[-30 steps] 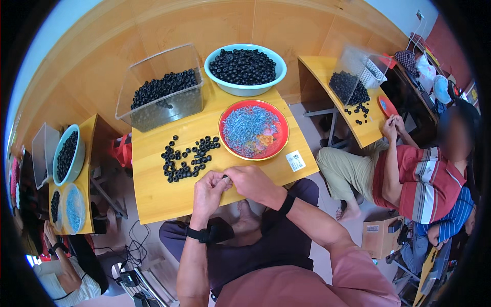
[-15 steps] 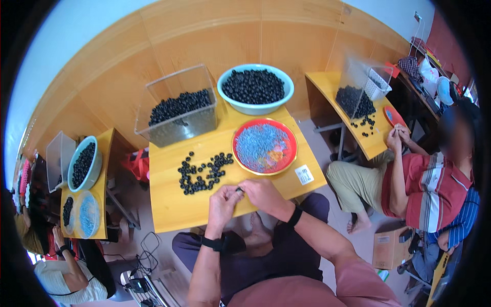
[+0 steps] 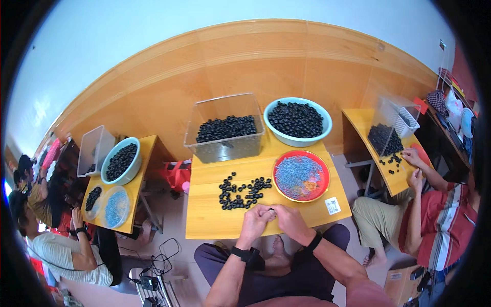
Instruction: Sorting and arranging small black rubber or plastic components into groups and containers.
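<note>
Yellow counter [image 3: 212, 225] before wood-panelled wall [image 3: 266, 61] | left hand [image 3: 257, 220] and right hand [image 3: 291, 220] meet at near edge, fingers pinched round a small black piece [image 3: 272, 209], probably a bead, mostly hidden | loose black beads [image 3: 239, 203] just beyond left hand | red dish [image 3: 322, 180] of blue slivers [image 3: 296, 173] beyond right

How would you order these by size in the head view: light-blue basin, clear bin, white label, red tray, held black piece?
1. Clear bin
2. Light-blue basin and red tray: too alike to rank, tray being nearer
3. White label
4. Black piece, partly hidden
</note>
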The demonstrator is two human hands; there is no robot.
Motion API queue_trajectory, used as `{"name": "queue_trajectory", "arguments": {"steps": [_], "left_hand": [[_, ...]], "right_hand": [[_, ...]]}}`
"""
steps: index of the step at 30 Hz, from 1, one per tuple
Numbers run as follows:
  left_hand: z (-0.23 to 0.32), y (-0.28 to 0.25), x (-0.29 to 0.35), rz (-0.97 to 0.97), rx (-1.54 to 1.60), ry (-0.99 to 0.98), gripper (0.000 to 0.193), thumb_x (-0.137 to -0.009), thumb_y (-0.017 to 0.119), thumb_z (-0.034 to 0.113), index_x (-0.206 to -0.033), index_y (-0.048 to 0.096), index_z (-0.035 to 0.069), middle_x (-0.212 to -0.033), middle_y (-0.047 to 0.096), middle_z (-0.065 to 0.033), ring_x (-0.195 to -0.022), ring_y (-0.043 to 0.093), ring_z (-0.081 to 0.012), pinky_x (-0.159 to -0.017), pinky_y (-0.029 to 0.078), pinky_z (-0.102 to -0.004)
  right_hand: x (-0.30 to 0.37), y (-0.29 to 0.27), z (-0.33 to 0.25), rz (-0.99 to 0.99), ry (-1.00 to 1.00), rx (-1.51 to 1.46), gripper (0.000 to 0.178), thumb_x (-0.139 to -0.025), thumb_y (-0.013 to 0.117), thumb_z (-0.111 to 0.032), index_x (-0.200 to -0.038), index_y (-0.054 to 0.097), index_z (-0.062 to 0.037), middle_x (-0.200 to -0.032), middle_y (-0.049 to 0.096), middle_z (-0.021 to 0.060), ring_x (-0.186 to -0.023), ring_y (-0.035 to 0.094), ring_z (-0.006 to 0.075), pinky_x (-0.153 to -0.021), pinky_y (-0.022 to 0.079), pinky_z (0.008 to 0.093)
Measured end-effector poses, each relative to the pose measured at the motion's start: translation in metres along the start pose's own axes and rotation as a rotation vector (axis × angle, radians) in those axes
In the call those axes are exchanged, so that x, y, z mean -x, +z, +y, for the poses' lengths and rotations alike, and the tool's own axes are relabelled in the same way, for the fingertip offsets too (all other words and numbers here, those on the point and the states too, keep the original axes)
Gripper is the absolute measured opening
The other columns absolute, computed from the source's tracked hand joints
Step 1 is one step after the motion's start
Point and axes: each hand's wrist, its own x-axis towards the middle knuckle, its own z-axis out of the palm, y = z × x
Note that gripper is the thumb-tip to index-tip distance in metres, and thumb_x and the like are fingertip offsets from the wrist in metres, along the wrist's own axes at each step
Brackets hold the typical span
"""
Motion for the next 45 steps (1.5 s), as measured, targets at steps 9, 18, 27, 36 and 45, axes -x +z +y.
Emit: {"name": "queue_trajectory", "arguments": {"steps": [9, 18, 27, 36, 45], "left_hand": [[0.017, 0.009, 0.017, 0.019, -0.426, 0.21, 0.025, -0.097, 0.07, 0.013, -0.117, 0.062, 0.0, -0.083, 0.073, -0.0118, -0.075, 0.069, -0.0147, -0.07, 0.055, -0.0319], [0.026, 0.006, 0.024, -0.044, -0.601, 0.222, 0.033, -0.095, 0.074, 0.017, -0.122, 0.061, 0.004, -0.075, 0.066, -0.0124, -0.068, 0.068, -0.0205, -0.064, 0.053, -0.034], [0.026, 0.001, 0.024, -0.158, -0.949, 0.41, 0.034, -0.099, 0.065, 0.031, -0.117, 0.059, 0.002, -0.102, 0.067, -0.0198, -0.096, 0.067, -0.0381, -0.08, 0.054, -0.0464], [0.027, 0.004, 0.026, -0.197, -1.048, 0.467, 0.03, -0.098, 0.064, 0.031, -0.107, 0.058, 0.002, -0.095, 0.061, -0.0198, -0.091, 0.062, -0.0415, -0.078, 0.051, -0.0487], [0.036, 0.001, 0.023, -0.277, -1.025, 0.441, 0.028, -0.1, 0.061, 0.03, -0.101, 0.056, 0.003, -0.091, 0.062, -0.0186, -0.091, 0.063, -0.0381, -0.08, 0.052, -0.0469]], "right_hand": [[-0.001, -0.012, 0.004, 0.067, 0.159, -0.085, 0.017, -0.094, 0.063, -0.005, -0.106, 0.073, 0.0003, -0.094, 0.075, 0.019, -0.085, 0.074, 0.0331, -0.071, 0.057, 0.0391], [-0.003, -0.012, 0.021, -0.032, 0.367, -0.381, 0.014, -0.089, 0.072, -0.007, -0.1, 0.068, 0.0011, -0.085, 0.075, 0.0125, -0.079, 0.074, 0.0189, -0.069, 0.057, 0.0344], [0.011, 0.007, 0.029, -0.003, 0.47, -0.751, 0.013, -0.089, 0.075, 0.0, -0.097, 0.065, 0.0025, -0.086, 0.07, 0.0038, -0.079, 0.067, 0.0075, -0.07, 0.054, 0.0237], [0.013, -0.004, 0.021, -0.065, 0.441, -0.708, 0.011, -0.09, 0.075, -0.003, -0.089, 0.065, 0.0008, -0.075, 0.066, -0.0005, -0.067, 0.058, 0.0031, -0.058, 0.046, 0.0212], [0.013, -0.014, 0.016, -0.094, 0.406, -0.58, 0.013, -0.088, 0.075, -0.011, -0.09, 0.067, -0.0002, -0.073, 0.065, 0.0021, -0.065, 0.057, 0.0057, -0.06, 0.048, 0.0258]]}}
